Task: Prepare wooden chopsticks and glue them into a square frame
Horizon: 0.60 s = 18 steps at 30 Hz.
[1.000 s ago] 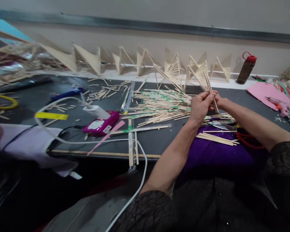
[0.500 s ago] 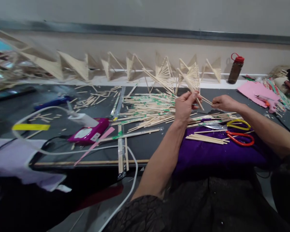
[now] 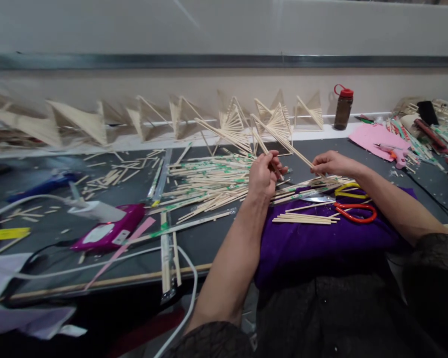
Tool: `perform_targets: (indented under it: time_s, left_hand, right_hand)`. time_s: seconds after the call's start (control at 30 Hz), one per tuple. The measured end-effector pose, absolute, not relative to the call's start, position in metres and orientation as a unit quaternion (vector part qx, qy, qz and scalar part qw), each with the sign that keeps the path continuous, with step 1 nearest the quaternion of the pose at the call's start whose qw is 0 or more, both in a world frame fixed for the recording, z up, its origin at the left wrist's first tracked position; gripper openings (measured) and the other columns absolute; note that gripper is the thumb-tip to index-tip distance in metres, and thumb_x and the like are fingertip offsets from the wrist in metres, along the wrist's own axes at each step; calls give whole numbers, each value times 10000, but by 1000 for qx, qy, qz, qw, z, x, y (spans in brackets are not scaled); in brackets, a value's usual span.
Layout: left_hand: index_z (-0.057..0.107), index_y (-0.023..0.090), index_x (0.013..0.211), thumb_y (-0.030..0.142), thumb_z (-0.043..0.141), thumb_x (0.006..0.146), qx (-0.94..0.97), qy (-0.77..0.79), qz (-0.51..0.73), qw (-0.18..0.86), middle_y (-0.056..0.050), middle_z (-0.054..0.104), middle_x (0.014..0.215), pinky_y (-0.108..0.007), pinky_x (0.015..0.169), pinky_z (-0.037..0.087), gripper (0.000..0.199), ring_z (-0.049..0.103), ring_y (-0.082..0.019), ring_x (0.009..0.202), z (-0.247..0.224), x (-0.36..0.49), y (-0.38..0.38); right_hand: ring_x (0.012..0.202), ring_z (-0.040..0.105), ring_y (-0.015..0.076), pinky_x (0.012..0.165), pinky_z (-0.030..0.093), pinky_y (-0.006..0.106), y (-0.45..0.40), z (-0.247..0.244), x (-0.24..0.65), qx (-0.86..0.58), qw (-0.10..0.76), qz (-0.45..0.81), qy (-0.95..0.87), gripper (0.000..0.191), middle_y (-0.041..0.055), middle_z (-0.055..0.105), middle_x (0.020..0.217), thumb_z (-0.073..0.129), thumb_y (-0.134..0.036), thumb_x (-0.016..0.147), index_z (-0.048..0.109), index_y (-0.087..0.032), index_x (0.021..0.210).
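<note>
My left hand (image 3: pixel 265 174) is closed around thin wooden sticks (image 3: pixel 260 143) that slant up and left from its fingers. To the right, my right hand (image 3: pixel 323 163) pinches the lower end of another wooden stick (image 3: pixel 300 154). That stick slants up and left toward the fan-shaped stick structure (image 3: pixel 278 123) by the wall; whether they touch I cannot tell. Between and below my hands lie loose sticks, and more sticks (image 3: pixel 306 219) rest on the purple cloth (image 3: pixel 302 248) beside scissors with red and yellow handles (image 3: pixel 358 213).
Several twisted stick structures (image 3: pixel 231 124) line the wall. A pile of sticks with green tape (image 3: pixel 209 174) lies left of my hands. Further left are a magenta device (image 3: pixel 130 219) and white cable (image 3: pixel 194 273). A bottle (image 3: pixel 343 109) and pink sheet (image 3: pixel 369 139) stand at right.
The view has shifted, with the table's things appearing further left. My hands have moved apart from the tight crossing of sticks, and the stick at my right hand now shows more of its length.
</note>
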<state>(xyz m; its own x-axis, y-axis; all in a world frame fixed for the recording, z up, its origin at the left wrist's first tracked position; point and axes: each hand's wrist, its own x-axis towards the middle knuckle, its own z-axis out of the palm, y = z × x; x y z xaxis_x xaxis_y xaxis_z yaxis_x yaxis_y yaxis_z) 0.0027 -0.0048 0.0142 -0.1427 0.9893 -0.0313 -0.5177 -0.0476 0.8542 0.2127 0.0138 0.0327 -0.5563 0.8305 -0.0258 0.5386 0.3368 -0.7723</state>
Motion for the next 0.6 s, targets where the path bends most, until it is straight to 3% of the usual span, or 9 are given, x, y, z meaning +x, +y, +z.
perform_targets:
  time_s: [0.13, 0.33, 0.5, 0.6]
  left_hand:
    - [592, 159, 821, 254, 706, 659, 328, 366, 639, 591, 110, 388, 486, -135, 310, 112, 220, 225, 1, 325, 16, 9, -9]
    - [640, 117, 776, 340, 813, 514, 381, 377, 616, 577, 76, 475, 518, -151, 309, 106, 385, 232, 8, 341, 10, 25, -15]
    - [664, 125, 726, 315, 793, 532, 392, 403, 592, 577, 121, 286, 378, -156, 303, 90, 301, 170, -7, 318, 12, 27, -15]
    - [672, 151, 667, 302, 801, 504, 392, 427, 594, 557, 102, 328, 381, -139, 284, 134, 257, 210, -8, 321, 19, 28, -16]
  right_hand:
    - [563, 459, 86, 556, 359, 241, 2, 37, 207, -421, 206, 421, -777, 167, -18, 553, 632, 580, -321, 798, 602, -163, 751]
    - [559, 467, 79, 561, 357, 229, -1, 30, 196, -367, 237, 458, -774, 185, -39, 532, 610, 589, -326, 780, 585, -145, 745]
    - [559, 482, 82, 557, 355, 220, 4, 21, 193, -369, 245, 433, -785, 177, -41, 540, 596, 571, -301, 794, 576, -143, 714]
    - [546, 465, 76, 541, 337, 209, 4, 24, 192, -372, 242, 403, -800, 210, -45, 530, 565, 561, -291, 817, 572, -141, 671]
